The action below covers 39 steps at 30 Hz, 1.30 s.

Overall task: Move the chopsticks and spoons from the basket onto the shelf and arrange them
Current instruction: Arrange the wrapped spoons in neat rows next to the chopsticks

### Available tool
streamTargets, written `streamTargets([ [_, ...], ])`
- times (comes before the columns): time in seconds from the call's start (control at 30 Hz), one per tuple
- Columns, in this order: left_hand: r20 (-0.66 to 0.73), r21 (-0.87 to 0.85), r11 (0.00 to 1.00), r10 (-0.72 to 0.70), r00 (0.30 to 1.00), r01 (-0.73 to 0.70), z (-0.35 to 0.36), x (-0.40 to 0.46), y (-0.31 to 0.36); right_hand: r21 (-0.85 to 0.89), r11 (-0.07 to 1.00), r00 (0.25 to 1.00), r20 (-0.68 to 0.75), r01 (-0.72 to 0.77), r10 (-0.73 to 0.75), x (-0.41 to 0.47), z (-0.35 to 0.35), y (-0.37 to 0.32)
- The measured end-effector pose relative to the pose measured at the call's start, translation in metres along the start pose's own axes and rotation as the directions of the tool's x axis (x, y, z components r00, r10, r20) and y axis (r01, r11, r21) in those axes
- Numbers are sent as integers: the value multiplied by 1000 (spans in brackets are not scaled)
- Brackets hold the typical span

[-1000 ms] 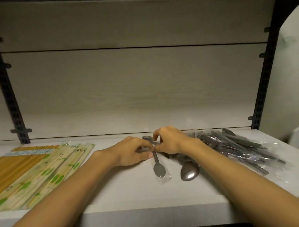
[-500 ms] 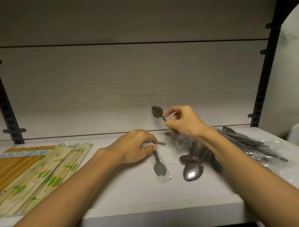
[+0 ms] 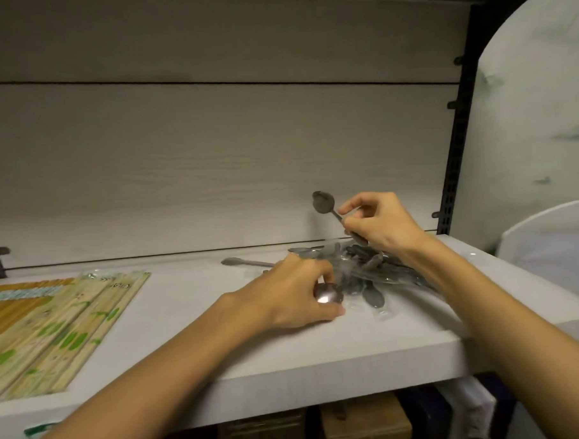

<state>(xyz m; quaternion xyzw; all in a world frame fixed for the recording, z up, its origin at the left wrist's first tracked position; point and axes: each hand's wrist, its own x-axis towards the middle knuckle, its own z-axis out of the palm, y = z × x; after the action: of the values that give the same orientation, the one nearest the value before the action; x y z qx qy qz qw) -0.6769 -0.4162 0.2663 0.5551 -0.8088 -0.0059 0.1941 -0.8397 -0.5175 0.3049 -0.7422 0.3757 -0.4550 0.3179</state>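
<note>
Since half a second ago the left hand [image 3: 293, 294] has slid right, off the wrapped spoon it pressed, and now curls its fingers round the shiny bowl of another spoon [image 3: 328, 294] at the near edge of the spoon pile [image 3: 370, 270] on the shelf [image 3: 193, 326]. The right hand [image 3: 379, 223] pinches a raised spoon [image 3: 325, 204] by its handle above the pile, bowl tilted up and left; the handle's lower end is hidden behind the fingers. The pile is blurred, so single spoons are hard to separate. Chopstick packs [image 3: 51, 332] lie at the shelf's left, cut off by the frame edge.
</note>
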Motion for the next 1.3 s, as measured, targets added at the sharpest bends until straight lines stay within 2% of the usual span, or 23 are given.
streamTargets([
  [0.13, -25, -29, 998, -56, 998, 56, -2, -1, 0, -4, 1000, 1000, -6, 1, -1, -9, -8, -2],
  [0.2, -81, -52, 996, -80, 993, 76, -6, -3, 1, 2, 1000, 1000, -9, -5, 5, -11, -6, -3],
  [0.3, -156, -127, 982, -157, 975, 138, -15, -5, -5, 11, 1000, 1000, 1, -9, 9, -14, 1, -7],
  [0.43, -203, -210, 969, -175, 963, 132, -26, -10, -17, 48, 999, 999, 43, -1, -1, -16, 14, -13],
  [0.47, -194, -287, 948, -200, 960, 139, -29, -12, -20, 54, 999, 999, 44, 2, -4, -16, 16, -13],
  [0.53, -159, -511, 846, -265, 951, 151, -32, -17, -26, 58, 998, 999, 40, 5, -8, -15, 20, -15],
  [0.6, -147, -652, 739, -342, 928, 169, -38, -23, -35, 80, 997, 999, 40, 7, -11, -15, 24, -17],
  [0.7, -110, -753, 615, -468, 877, 233, -48, -31, -50, 129, 992, 998, 62, 14, -22, -17, 30, -23],
  [0.8, -31, -854, 439, -579, 815, 280, -54, -37, -62, 221, 975, 995, 84, 27, -47, -21, 40, -34],
  [0.93, 71, -961, 147, -689, 721, 235, -60, -40, -70, 286, 958, 976, 201, 23, -83, -31, 60, -51],
  [1.0, 110, -980, 41, -705, 701, 195, -62, -40, -70, 256, 967, 961, 265, 9, -79, -37, 73, -55],
  [1.17, 170, -984, -152, -685, 709, 89, -70, -47, -71, 107, 994, 953, 300, 7, -39, -46, 96, -54],
  [1.23, 163, -985, -154, -668, 726, 79, -71, -50, -72, 72, 997, 954, 298, 10, -31, -47, 101, -52],
  [1.3, 146, -989, -91, -666, 731, 115, -70, -52, -72, 51, 998, 949, 311, 36, -50, -48, 106, -51],
])
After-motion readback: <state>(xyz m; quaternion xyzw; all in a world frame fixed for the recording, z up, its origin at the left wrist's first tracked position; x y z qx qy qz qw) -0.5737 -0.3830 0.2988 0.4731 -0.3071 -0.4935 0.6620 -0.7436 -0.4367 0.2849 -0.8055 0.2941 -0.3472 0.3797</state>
